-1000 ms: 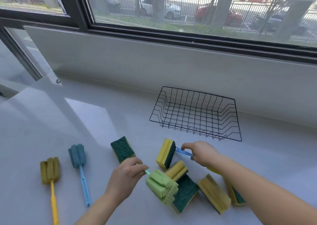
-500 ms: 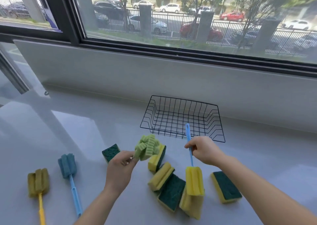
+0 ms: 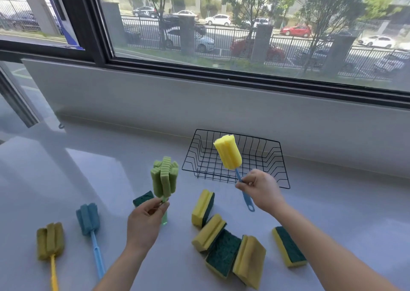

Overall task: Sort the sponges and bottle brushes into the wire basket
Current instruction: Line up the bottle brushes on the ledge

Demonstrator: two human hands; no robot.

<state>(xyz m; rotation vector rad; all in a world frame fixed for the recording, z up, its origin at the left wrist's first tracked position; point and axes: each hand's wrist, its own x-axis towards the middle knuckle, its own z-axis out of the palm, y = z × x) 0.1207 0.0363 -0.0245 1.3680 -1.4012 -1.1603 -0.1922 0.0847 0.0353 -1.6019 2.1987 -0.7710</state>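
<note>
My left hand (image 3: 145, 222) pinches the handle of a green bottle brush (image 3: 165, 176), held upright above the counter. My right hand (image 3: 261, 189) grips the blue handle of a yellow bottle brush (image 3: 228, 154), its foam head raised in front of the black wire basket (image 3: 275, 164). The basket holds nothing. A blue bottle brush (image 3: 88, 219) and a dark yellow bottle brush (image 3: 50, 240) lie at the left. Several yellow-and-green sponges lie below my hands, among them an upright sponge (image 3: 203, 208) and a far-right sponge (image 3: 289, 246).
The pale grey counter (image 3: 343, 213) runs to a low grey wall (image 3: 221, 104) under a wide window. Another green-faced sponge (image 3: 143, 198) sits just behind my left hand.
Both brushes have been lifted off the counter. My right hand swung the yellow brush head from hanging down to up in front of the basket. The green brush now stands upright.
</note>
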